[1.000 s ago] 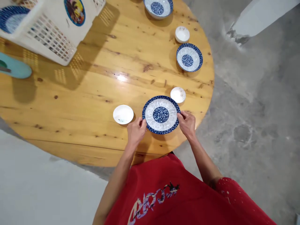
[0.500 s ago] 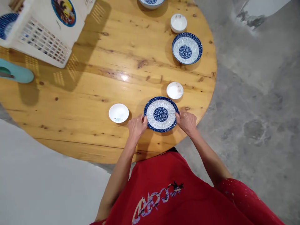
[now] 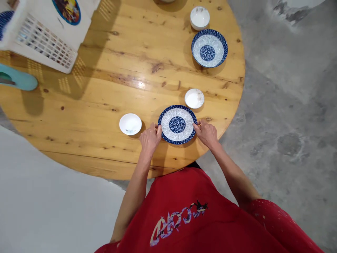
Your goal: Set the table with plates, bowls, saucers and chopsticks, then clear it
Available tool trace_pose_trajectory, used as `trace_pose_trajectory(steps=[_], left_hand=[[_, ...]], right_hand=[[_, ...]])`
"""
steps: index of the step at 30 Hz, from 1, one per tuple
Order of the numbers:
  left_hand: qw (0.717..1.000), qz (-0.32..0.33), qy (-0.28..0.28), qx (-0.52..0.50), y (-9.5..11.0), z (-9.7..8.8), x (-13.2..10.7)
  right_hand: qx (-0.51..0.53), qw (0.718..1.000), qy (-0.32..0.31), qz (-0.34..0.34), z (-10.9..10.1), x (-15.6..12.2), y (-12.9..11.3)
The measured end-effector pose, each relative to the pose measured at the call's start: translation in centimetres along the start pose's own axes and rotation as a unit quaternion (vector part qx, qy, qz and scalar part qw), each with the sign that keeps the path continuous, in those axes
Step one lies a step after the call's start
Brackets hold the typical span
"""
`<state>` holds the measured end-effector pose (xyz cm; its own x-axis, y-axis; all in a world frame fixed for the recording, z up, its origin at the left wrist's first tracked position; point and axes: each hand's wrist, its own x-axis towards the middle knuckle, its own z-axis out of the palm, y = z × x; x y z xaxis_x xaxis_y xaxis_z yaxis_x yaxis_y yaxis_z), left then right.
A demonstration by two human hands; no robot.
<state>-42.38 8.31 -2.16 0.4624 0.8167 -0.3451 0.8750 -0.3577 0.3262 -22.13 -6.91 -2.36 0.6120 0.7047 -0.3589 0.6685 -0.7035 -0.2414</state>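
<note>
Left hand and right hand sit on opposite sides of a blue-and-white porcelain plate, well apart, backs up. Left fingers and right fingers curve in to touch its rim; whether they pinch it or merely rest there cannot be told from this view. Plate lies flat on a round pine table, near the table's edge closest to the person, and appears to be in the hands' adjustment or positioning step. Plate is round, so no long axis; its central blue medallion and ring pattern give no clear pointing direction. Judged from the flat lie, any lift would call for fingers under the rim. Just beyond the plate, a small white dish lies toward the right and another small white dish to the left, near the left hand. Farther out: a second blue-and-white plate and a small white bowl. At far left, a white plastic basket and a teal plastic item rest on the table. Concrete floor surrounds the table on the right.
</note>
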Motion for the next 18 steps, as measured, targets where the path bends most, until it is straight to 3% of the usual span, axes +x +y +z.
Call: trace_pose_trajectory(steps=[4,9,13,18], left_hand=[[0.992,0.013,-0.028,-0.124,-0.2,1.4,0.4],[0.961,0.010,-0.021,-0.277,-0.6,2.6,0.8],[0.951,0.002,0.003,-0.310,-0.4,2.7,0.7],[0.941,-0.022,0.028,-0.337,0.1,2.9,0.7]], right_hand=[[0.168,0.985,-0.030,-0.020,1.7,-0.1,0.6],[0.378,0.923,-0.067,0.013,3.5,0.0,0.3],[0.374,0.927,-0.029,0.008,3.8,0.4,0.1],[0.363,0.931,-0.027,-0.006,3.8,0.8,0.1]])
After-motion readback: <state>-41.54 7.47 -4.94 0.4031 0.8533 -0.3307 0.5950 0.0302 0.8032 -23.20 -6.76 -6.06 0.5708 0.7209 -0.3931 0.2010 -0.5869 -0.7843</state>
